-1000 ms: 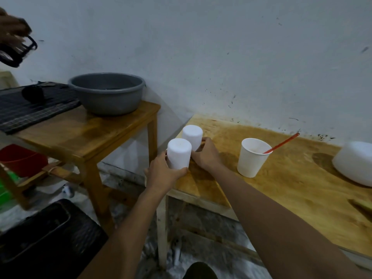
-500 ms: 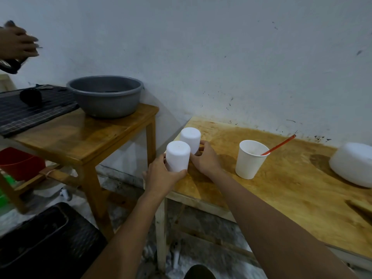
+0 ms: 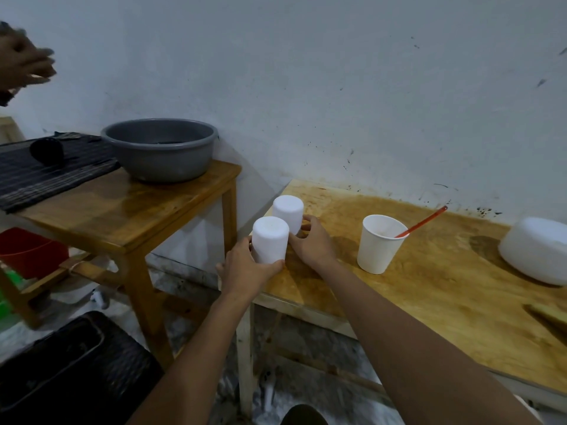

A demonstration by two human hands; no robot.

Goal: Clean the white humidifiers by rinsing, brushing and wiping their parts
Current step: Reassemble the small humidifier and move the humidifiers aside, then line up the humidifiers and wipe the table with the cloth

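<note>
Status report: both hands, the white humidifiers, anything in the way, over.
Left hand grips near white humidifier. Right hand holds far white humidifier. Both upright at table corner. Paper cup stands apart, right.

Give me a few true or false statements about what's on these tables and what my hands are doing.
1. A red stick leans in the paper cup. True.
2. The cup lies tipped over. False: it stands upright.
3. The left hand grips the nearer humidifier, the right hand the farther humidifier. True.
4. The grey basin shares the cup's table. False: the basin sits on the taller table.
</note>
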